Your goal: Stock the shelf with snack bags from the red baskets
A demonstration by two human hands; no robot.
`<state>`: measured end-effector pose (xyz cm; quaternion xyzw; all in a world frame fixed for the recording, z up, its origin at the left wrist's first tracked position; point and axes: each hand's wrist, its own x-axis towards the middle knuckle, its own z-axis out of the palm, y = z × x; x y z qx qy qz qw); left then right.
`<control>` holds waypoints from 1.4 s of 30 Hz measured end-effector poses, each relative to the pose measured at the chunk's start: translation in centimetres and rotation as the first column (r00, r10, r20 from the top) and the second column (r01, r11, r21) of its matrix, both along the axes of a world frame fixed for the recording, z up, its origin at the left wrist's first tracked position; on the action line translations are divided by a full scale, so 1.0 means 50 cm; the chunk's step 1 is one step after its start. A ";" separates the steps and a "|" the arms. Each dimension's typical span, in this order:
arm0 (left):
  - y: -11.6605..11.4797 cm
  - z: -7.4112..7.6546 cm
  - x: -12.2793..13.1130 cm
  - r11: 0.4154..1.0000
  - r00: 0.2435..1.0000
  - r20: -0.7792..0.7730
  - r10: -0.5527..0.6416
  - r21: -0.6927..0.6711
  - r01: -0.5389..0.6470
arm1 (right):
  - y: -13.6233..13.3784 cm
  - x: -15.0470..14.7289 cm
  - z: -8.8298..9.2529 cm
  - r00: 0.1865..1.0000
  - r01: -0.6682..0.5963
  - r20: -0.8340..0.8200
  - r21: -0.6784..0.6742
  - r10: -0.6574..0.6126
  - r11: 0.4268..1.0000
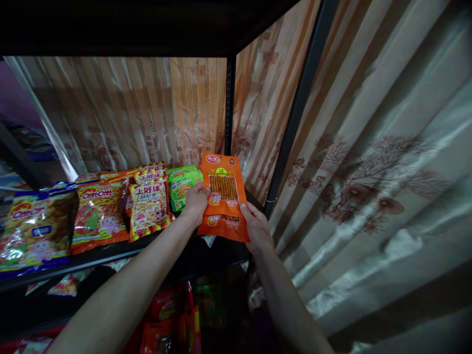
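Two overlapping orange snack packets with clear windows showing brown sticks are between my hands, the front one's lower edge overlapped by another orange piece. My left hand pinches their left edge. On the right edge, my right hand grips with the thumb in front; its other fingers are hidden behind. Just left of the packets stand green snack bags, partly covered by my left hand. Beside those is a row of yellow-and-red snack bags.
An orange snack bag and a blue-edged one stand farther left on the black shelf. A black post rises at the right front. Patterned curtains hang behind and to the right. More red packets lie below.
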<state>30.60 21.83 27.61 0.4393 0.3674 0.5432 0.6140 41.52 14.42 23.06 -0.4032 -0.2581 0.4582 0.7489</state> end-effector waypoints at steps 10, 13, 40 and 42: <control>-0.002 0.022 -0.018 0.996 0.998 0.028 0.064 -0.059 -0.062 | 0.011 -0.008 0.001 0.999 -0.034 -0.038 0.014 0.034 0.999; -0.011 0.029 -0.024 0.998 0.998 0.036 0.043 -0.041 -0.042 | -0.025 -0.001 -0.012 0.999 -0.010 -0.045 -0.034 0.009 0.999; 0.046 0.046 0.012 0.991 0.990 0.064 0.122 0.046 -0.125 | 0.074 0.051 0.071 0.980 -0.114 0.166 0.023 0.109 0.993; 0.066 0.050 0.033 0.990 0.991 0.060 0.120 0.066 -0.124 | 0.100 0.089 0.085 0.948 -0.088 0.304 -0.028 0.092 0.996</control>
